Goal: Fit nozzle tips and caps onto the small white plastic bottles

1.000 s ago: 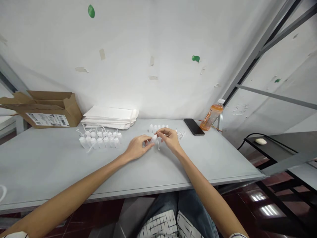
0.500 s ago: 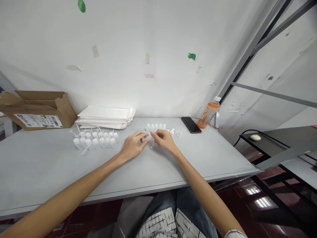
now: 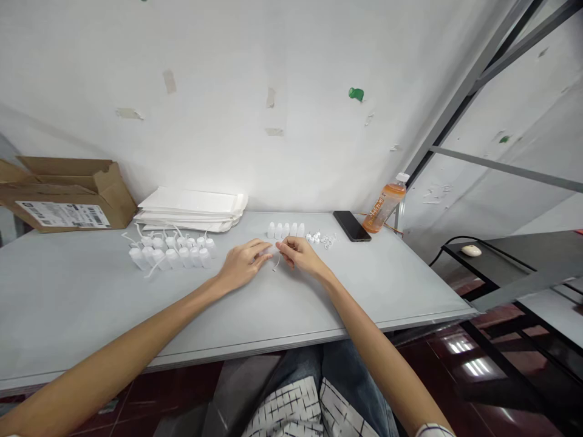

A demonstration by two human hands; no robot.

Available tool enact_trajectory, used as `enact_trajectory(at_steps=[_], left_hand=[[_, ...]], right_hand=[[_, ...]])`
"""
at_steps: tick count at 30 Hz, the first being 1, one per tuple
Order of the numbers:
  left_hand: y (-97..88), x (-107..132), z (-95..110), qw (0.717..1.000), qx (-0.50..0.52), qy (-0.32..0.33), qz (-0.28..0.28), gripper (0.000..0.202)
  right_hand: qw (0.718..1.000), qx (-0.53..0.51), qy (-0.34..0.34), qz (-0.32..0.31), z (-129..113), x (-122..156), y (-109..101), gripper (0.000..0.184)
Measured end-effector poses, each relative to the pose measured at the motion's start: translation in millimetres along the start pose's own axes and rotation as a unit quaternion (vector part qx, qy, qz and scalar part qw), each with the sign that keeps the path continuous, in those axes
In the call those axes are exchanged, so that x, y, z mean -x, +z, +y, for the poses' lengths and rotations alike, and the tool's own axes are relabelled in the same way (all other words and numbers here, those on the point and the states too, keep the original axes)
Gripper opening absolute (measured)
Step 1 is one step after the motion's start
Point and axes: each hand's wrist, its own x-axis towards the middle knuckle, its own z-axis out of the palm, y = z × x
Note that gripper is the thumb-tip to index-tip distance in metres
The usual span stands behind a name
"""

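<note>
My left hand (image 3: pixel 241 264) and my right hand (image 3: pixel 298 254) meet over the middle of the grey table (image 3: pixel 91 303). Between their pinched fingertips is a small white plastic bottle (image 3: pixel 272 250) with a thin white strap hanging below it. Both hands are closed on it. Just behind the hands stands a short row of small white bottles (image 3: pixel 286 230). A few little white caps (image 3: pixel 321 238) lie to the right of that row. A larger group of capped bottles with straps (image 3: pixel 168 252) stands to the left.
A stack of white flat bags (image 3: pixel 191 209) lies at the wall. An open cardboard box (image 3: pixel 64 194) sits at far left. A black phone (image 3: pixel 351 225) and an orange drink bottle (image 3: pixel 385 206) are at the back right. A metal frame (image 3: pixel 455 103) rises beside the table.
The two hands stay together on the small bottle and have sunk a little toward the tabletop. The camera has tilted and drifted slightly, shifting the scene.
</note>
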Motion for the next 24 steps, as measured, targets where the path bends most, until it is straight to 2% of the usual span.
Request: enact_trajectory(at_steps=[4, 9, 16, 24], left_hand=[[-2.4, 0, 4, 0.998, 0.028, -0.038, -0.03, 0.04], [-4.6, -1, 9, 0.988, 0.109, -0.098, -0.048, 0.045], [-6.0, -5, 15, 0.939, 0.292, -0.166, -0.071, 0.045], [-6.9, -6, 15, 0.889, 0.392, -0.231, -0.041, 0.046]], right_hand=[[1.0, -0.021, -0.003, -0.007, 5, -1, 0, 0.046], [0.998, -0.059, -0.008, -0.002, 5, -1, 2, 0.047], [0.997, -0.068, -0.024, -0.01, -2, 1, 2, 0.045], [0.997, -0.073, -0.032, -0.004, -7, 2, 6, 0.039]])
